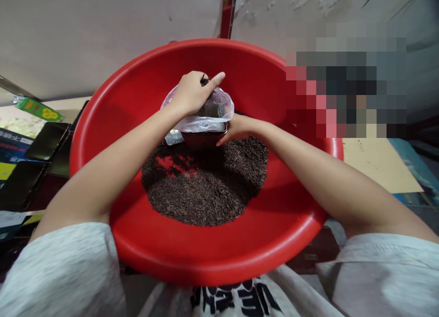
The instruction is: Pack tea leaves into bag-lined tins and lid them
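Dark loose tea leaves (202,198) lie heaped in a large red plastic basin (206,271). Over the heap is a small dark-red tin (199,140) lined with a clear plastic bag (195,124), the bag's mouth folded outward over the rim. My right hand (238,127) grips the tin's right side, its fingers partly hidden behind the bag. At the bag's mouth, my left hand (192,92) is curled around some tea leaves, which show beside the raised thumb. Beneath the tin's left side a shiny silvery piece (174,137) is visible.
Several dark open tins (48,140) stand left of the basin, near a green-and-yellow packet (39,109). Right of the basin lies a tan board (380,164). Behind is a pale wall (120,24); the upper right is pixelated.
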Available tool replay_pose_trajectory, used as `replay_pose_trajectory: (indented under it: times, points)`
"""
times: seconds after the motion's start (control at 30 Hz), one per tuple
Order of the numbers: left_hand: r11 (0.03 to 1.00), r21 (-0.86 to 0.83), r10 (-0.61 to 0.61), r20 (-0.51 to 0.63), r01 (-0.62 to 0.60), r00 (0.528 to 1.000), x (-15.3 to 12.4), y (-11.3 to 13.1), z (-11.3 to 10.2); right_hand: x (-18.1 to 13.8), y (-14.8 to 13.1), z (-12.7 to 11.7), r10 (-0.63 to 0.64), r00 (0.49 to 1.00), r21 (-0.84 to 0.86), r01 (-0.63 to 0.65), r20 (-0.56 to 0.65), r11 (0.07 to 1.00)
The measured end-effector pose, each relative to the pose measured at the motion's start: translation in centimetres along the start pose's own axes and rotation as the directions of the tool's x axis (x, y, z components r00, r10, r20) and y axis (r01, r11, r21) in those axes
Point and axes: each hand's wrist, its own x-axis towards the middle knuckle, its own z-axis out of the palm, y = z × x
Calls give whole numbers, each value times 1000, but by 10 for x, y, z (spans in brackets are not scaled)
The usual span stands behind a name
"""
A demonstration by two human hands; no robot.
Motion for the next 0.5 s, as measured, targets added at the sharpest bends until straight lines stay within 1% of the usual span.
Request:
replay_pose_trajectory:
  times: [0.13, 0.2, 0.3, 0.4, 0.47, 0.5]
  points:
    - [998, 48, -52, 119, 46, 992, 0, -2, 1, 0, 1, 0, 2, 1000, -5, -2, -6, 1000]
    - [996, 80, -56, 171, 43, 984, -1, -3, 2, 0, 2, 0, -12, 1000, -5, 11, -8, 1000]
    - [999, 37, -16, 274, 6, 962, -3, -6, 0, -1, 1, 0, -30, 999, 9, 30, -18, 1000]
    - [999, -33, 51, 392, -41, 918, -5, -4, -8, -2, -1, 0, -50, 999, 43, 50, -20, 998]
    - [997, -26, 81, 440, -78, 895, -9, 0, -15, -2, -1, 1, -52, 999, 57, 53, -12, 997]
    - [995, -10, 96, 445, -102, 890, -12, 4, -18, -2, 0, 1, -48, 999, 58, 48, -6, 997]
